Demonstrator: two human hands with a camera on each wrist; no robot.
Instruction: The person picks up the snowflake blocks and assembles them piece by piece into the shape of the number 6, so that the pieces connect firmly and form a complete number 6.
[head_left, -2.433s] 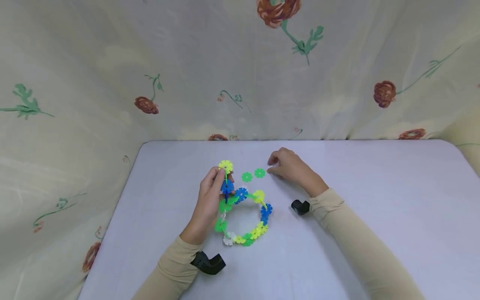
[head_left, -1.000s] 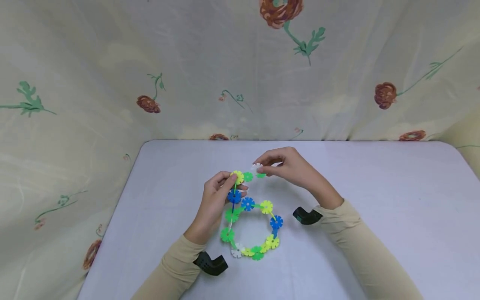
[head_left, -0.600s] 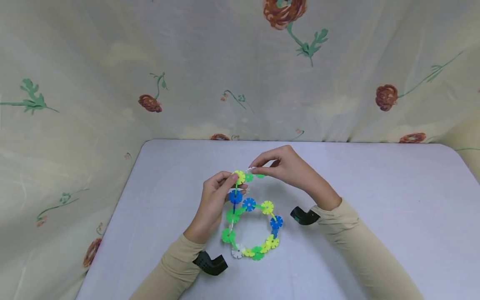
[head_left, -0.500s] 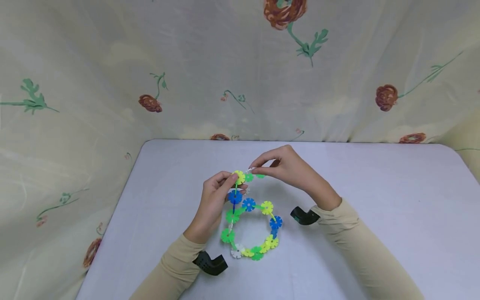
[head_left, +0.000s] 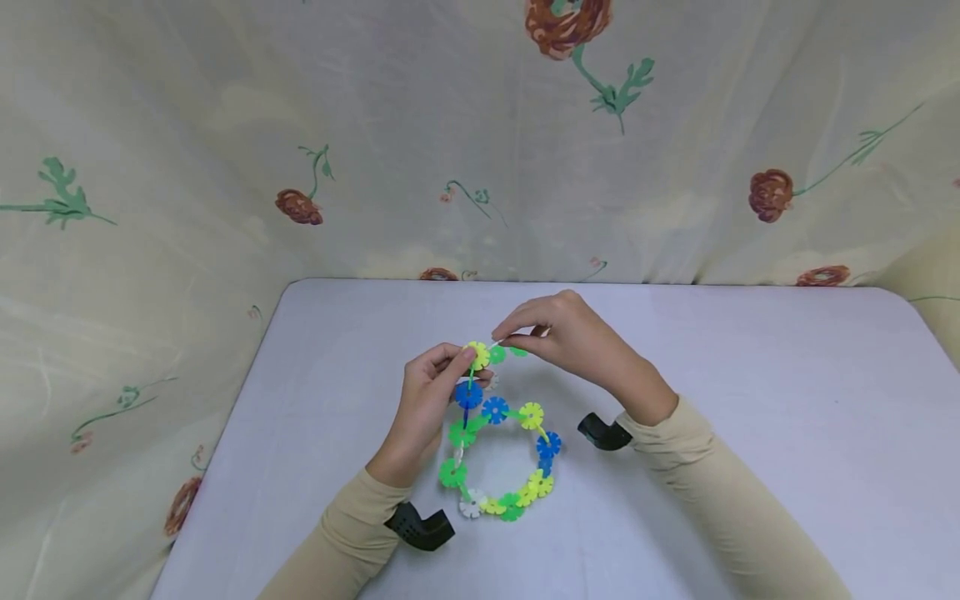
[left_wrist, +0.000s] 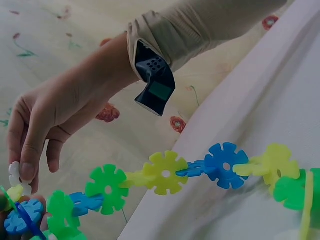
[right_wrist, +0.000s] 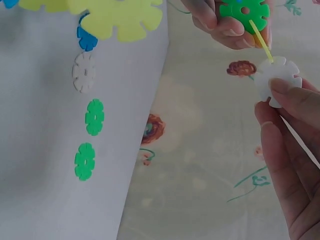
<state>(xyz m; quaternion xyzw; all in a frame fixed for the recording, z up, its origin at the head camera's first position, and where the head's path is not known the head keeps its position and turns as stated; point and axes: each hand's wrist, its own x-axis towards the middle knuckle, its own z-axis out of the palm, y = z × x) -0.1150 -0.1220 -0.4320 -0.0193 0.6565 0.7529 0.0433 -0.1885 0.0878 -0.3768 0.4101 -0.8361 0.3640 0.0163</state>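
My left hand [head_left: 420, 392] pinches the yellow notched snowflake disc [head_left: 479, 356] at the upper end of a chain of interlocking discs. Below it the chain bends into a ring of green, white, yellow and blue discs, among them a green disc [head_left: 453, 473]. Between thumb and fingers, my right hand [head_left: 573, 346] holds a white snowflake disc [right_wrist: 270, 75]. In the right wrist view the white disc meets the edge of the yellow disc; whether their slots are joined I cannot tell. The chain crosses the left wrist view, with a blue disc [left_wrist: 226, 166] near its middle.
Two loose green discs [right_wrist: 94, 117] [right_wrist: 85, 161] and a loose white disc [right_wrist: 84, 72] lie on the white table [head_left: 712, 350] beyond the chain. A black wrist camera [head_left: 422, 527] sits on the left sleeve, another [head_left: 604, 432] on the right. Flowered cloth [head_left: 360, 150] hangs behind the table.
My right hand, with the white disc now visible in it, has moved left to the yellow disc. The white disc has turned edge-on in the head view. The chain has shifted slightly right and down.
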